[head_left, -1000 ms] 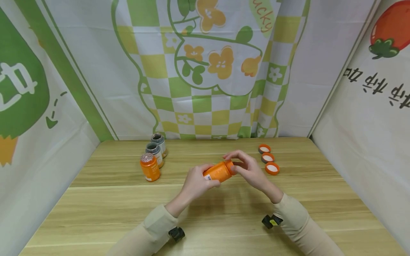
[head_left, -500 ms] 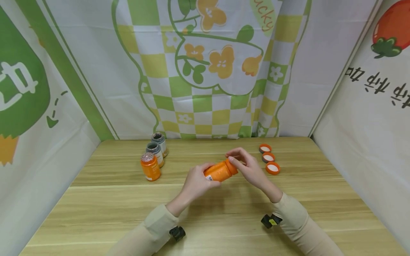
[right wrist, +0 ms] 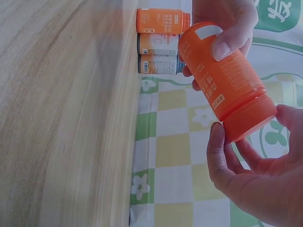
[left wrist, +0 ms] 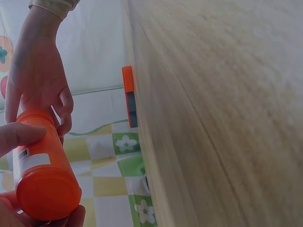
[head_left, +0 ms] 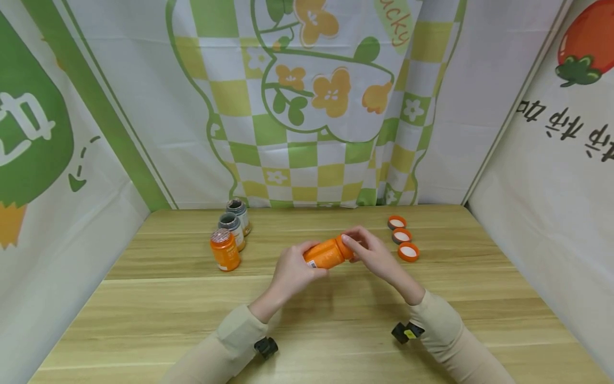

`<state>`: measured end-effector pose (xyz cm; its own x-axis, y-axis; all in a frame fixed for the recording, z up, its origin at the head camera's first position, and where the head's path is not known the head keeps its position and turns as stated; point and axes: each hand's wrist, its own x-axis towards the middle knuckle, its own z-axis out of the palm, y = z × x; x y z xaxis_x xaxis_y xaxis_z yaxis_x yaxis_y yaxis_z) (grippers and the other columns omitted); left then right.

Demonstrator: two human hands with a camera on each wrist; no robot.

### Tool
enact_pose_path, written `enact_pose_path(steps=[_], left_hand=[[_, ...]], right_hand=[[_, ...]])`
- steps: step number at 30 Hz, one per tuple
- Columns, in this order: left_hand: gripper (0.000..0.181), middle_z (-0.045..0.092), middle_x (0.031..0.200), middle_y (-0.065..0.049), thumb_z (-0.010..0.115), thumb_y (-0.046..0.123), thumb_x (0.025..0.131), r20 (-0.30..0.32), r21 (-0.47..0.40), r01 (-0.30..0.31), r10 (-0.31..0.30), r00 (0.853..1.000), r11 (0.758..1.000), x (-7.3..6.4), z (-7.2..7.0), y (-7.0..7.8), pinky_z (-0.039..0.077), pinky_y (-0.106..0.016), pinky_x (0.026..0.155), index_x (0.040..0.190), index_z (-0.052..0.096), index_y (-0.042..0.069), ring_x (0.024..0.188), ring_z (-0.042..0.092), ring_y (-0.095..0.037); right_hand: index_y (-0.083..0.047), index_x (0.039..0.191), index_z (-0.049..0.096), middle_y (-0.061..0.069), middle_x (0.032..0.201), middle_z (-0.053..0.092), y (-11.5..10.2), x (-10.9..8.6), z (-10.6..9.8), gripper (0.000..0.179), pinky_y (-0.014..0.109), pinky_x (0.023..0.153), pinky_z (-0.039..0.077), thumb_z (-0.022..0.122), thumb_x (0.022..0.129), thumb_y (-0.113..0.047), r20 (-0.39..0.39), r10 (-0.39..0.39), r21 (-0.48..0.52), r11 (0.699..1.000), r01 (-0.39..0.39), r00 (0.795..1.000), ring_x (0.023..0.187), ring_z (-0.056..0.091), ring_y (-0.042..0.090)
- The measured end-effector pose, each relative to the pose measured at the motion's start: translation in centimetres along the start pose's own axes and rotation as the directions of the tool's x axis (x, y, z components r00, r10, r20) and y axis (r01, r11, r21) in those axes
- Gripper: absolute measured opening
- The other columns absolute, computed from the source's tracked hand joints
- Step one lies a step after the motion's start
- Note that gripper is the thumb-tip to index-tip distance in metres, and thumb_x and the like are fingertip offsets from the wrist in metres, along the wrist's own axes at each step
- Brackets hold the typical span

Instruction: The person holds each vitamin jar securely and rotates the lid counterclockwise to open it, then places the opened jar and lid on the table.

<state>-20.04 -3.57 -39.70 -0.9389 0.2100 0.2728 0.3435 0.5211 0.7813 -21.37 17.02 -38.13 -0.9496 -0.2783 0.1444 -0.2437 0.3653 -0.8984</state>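
An orange pill bottle (head_left: 327, 254) is held tilted above the table, its capped end toward the right. My left hand (head_left: 293, 271) grips the bottle's body, thumb along one side, as the left wrist view also shows. At the other end my right hand (head_left: 374, 255) pinches the orange cap (right wrist: 251, 118) between thumb and fingers. In the right wrist view the cap sits on the bottle's neck, with fingertips on its rim. A white label with a barcode (left wrist: 23, 154) shows near the bottle's base.
On the left of the table (head_left: 336, 330) stand an open-topped orange bottle (head_left: 225, 252) and two grey-necked bottles (head_left: 232, 229) behind it. Three loose orange-rimmed caps (head_left: 408, 252) lie in a row at the right. A patterned curtain (head_left: 316, 160) hangs behind the table.
The right hand's fingers have shifted around the cap, opening a little and closing on it again. The left hand keeps its grip, and the bottle has barely moved.
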Motion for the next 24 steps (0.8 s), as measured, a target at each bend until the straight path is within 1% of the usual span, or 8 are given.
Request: enact_pose_path(steps=[8,16,24], left_hand=[[0.054,0.069,0.094,-0.003,0.08,0.018,0.062,-0.001,-0.002,0.004,-0.004,1.0,1.0,-0.05,-0.14,0.02,0.046,-0.031,0.068,0.114,0.067,0.013,0.075,0.057,-0.014],[0.052,0.069,0.094,-0.003,0.081,0.018,0.063,-0.004,0.008,0.001,-0.001,1.0,1.0,-0.08,-0.09,-0.07,0.046,-0.031,0.067,0.113,0.067,0.013,0.074,0.056,-0.014],[0.05,0.069,0.095,-0.002,0.078,0.021,0.065,0.014,-0.008,0.013,-0.012,1.0,1.0,-0.15,-0.15,0.06,0.046,-0.03,0.065,0.113,0.067,0.014,0.074,0.056,-0.014]], right_hand=[[-0.005,0.123,0.054,0.018,0.121,0.058,0.03,-0.04,-0.03,0.037,0.04,0.078,0.055,0.053,0.096,-0.032,0.019,-0.009,0.027,1.0,0.008,1.0,0.1,0.062,0.026],[-0.003,0.125,0.052,0.019,0.123,0.056,0.11,-0.21,-0.2,0.036,0.033,0.081,0.054,0.054,0.096,-0.025,0.035,-0.054,0.047,0.997,0.053,0.998,0.105,0.06,0.028],[-0.003,0.125,0.053,0.02,0.123,0.057,-0.15,-0.38,-0.32,0.034,0.029,0.081,0.052,0.055,0.094,-0.017,0.042,-0.148,0.053,0.988,0.145,0.988,0.107,0.059,0.033]])
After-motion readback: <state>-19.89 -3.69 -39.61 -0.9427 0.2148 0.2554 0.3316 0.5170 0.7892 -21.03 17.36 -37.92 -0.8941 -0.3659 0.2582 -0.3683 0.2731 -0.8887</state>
